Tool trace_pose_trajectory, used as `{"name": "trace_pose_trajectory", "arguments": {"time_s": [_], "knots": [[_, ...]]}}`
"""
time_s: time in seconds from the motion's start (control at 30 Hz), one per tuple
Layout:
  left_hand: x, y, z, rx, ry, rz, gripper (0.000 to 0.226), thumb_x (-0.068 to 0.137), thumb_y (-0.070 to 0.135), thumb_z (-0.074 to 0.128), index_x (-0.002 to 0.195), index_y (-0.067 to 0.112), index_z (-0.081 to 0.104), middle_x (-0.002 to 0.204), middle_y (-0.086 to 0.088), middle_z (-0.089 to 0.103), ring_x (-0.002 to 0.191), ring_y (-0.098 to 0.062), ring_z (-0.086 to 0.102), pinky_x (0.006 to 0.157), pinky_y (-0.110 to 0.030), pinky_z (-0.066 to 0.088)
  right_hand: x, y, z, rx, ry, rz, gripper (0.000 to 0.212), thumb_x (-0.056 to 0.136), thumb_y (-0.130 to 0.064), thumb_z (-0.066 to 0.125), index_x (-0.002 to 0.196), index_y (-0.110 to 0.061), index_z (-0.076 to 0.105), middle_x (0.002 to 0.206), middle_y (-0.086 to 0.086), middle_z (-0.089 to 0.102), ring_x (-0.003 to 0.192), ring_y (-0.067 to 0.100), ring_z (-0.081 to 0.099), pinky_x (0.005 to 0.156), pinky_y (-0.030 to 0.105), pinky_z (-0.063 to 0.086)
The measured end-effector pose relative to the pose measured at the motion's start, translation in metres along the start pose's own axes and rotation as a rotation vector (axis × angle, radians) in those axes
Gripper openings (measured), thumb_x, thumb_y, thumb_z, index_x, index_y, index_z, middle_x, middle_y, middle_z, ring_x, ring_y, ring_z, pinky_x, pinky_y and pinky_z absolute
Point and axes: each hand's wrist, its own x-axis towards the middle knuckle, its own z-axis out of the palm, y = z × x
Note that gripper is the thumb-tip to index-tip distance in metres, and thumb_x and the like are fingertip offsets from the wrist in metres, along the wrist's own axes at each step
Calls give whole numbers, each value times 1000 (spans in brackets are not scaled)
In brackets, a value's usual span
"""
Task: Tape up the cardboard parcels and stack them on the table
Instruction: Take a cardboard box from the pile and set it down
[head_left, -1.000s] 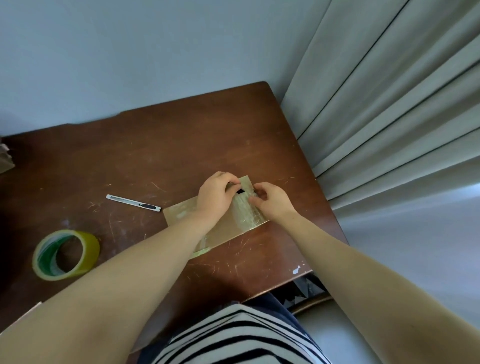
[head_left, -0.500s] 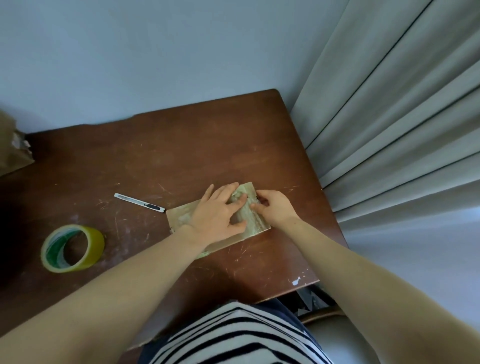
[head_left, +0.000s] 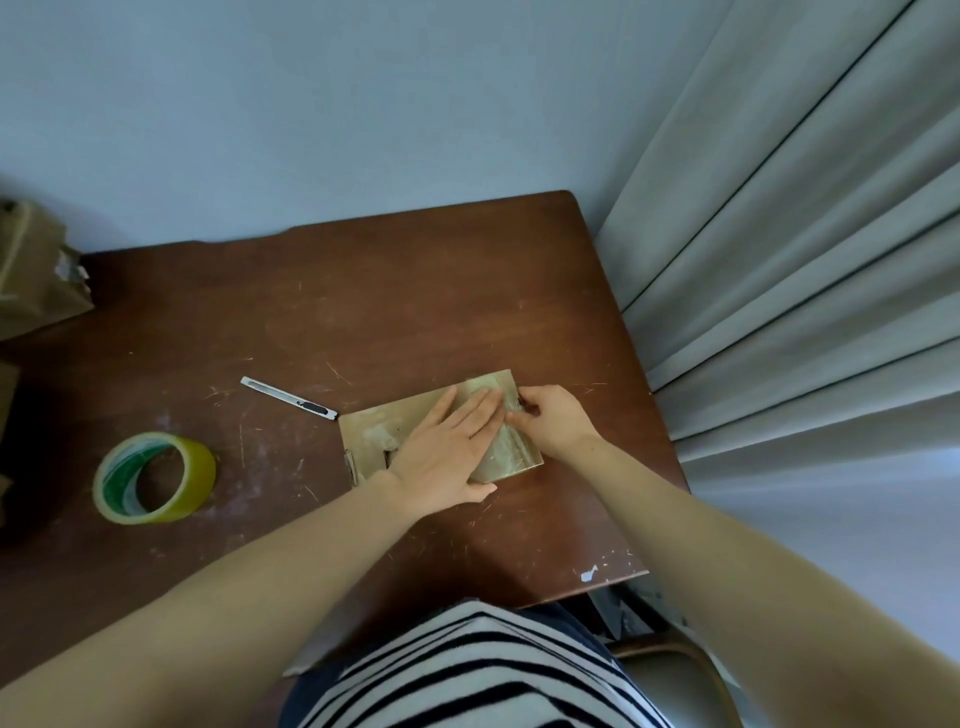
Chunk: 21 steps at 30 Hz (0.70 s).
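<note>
"Cardboard parcel (head_left: 371, 434) first: where did it lie?"

"Flat on the tabletop (head_left: 363, 312), toward its 3 o'clock side, under both hands. The tape roll (head_left: 156, 478) sat well apart at the parcel's 9 o'clock. The utility knife (head_left: 288, 399) lay just beside its 10 o'clock corner."

"And the step in hand?"

"Taping, I judged. A glossy strip of tape (head_left: 511, 452) crossed the parcel's 3 o'clock end and looked as if it was being smoothed down."

"How did the hands stand?"

"The left hand (head_left: 447, 452) lay spread flat, fingers straight, pressing on the parcel's top. The right hand (head_left: 556, 421) was at the 3 o'clock edge, fingers curled and pinching that edge. Whether tape sat between the fingertips, I could not tell."

"What did the next move call for?"

"Probably folding the strip's end round the edge and rubbing it tight, with the left hand pinning the parcel against sliding. After that, it would go to the other parcels (head_left: 31, 275) at the tabletop's far 9 o'clock edge for stacking."
</note>
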Motion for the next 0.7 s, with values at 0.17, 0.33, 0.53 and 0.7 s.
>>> {"name": "trace_pose_trajectory", "arguments": {"time_s": [0.17, 0.33, 0.53, 0.7], "knots": [[0, 1, -2, -98, -29, 31, 94, 90, 58, 46, 150, 11, -10, 159, -4, -16, 138, -9, -25, 104, -25, -31, 2, 0, -4, 238, -17, 98, 25, 87, -7, 49, 104, 0, 68, 100, 16, 70, 99, 32, 64, 89, 47, 51], [-8, -6, -11, -208, 44, -172, 128, 62, 73, 67, 151, 12, -2, 159, -7, -14, 140, -13, -29, 111, -33, -26, 16, -4, 1, 263, 38, 123, 45, 92, -28, 53, 133, -10, 53, 132, 8, 57, 119, 25, 54, 101, 40, 44], [0, -13, -7, -137, -138, -359, 148, 50, 88, 55, 146, 6, -23, 158, -9, -17, 144, -24, -20, 107, -49, -23, 25, -5, 12, 108, 18, 131, 61, 88, -52, 58, 133, -12, 49, 128, 10, 54, 112, 26, 57, 95, 44, 48], [-1, -14, -3, -149, -114, -352, 148, 50, 88, 55, 145, 7, -24, 158, -8, -14, 145, -24, -18, 108, -49, -21, 26, -2, 6, 269, -40, 51, 34, 91, -32, 61, 114, -7, 64, 111, 9, 66, 99, 22, 64, 90, 42, 52]]}}
